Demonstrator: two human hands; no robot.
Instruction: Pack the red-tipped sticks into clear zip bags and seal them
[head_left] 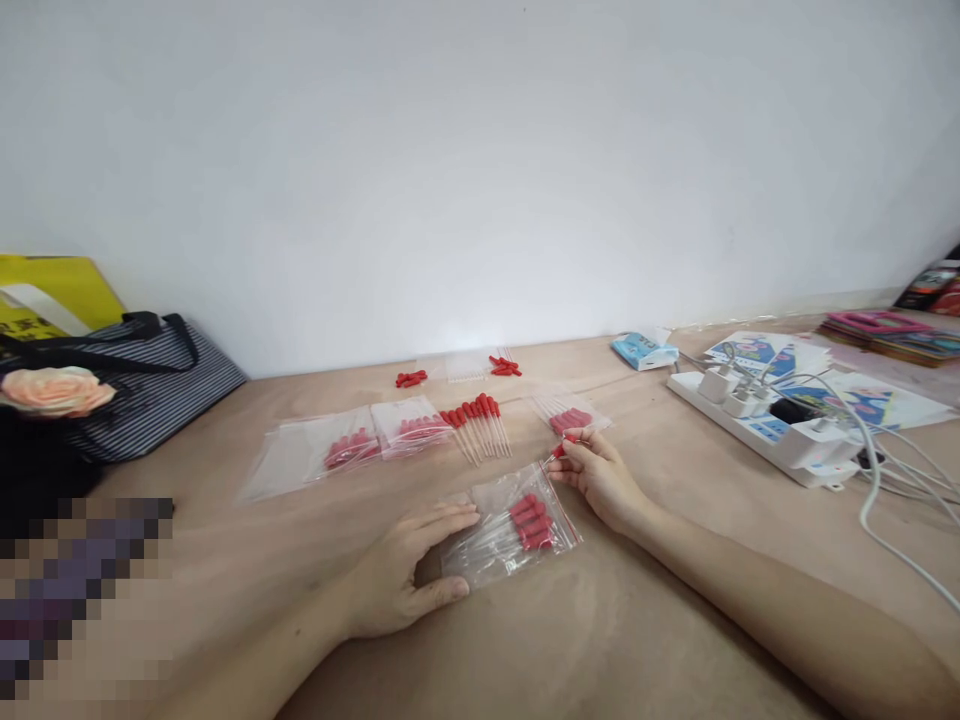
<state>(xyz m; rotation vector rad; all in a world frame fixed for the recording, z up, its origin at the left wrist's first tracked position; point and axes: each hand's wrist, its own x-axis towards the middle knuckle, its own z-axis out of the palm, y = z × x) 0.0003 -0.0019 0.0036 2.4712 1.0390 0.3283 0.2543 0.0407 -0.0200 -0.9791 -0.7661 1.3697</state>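
A clear zip bag (487,565) lies flat in front of me, with several red-bulbed glass droppers inside, their bulbs toward its right end. My left hand (405,575) rests at the bag's left end, fingers apart, with fingertips and thumb touching the plastic. Pinched in my right hand (600,475) is one dropper (559,450) by its red bulb, just above the bag's far right corner. The tip of that dropper is hard to make out. Behind the bag, a row of loose droppers (480,420) lies side by side with red bulbs pointing away.
Filled bags (352,445) lie left of the row, and another bag (568,412) lies right. Red bulbs (505,367) sit near the wall. A white power strip (757,430) with cables and a blue tissue pack (643,350) stand right; a striped bag (150,370) stands left.
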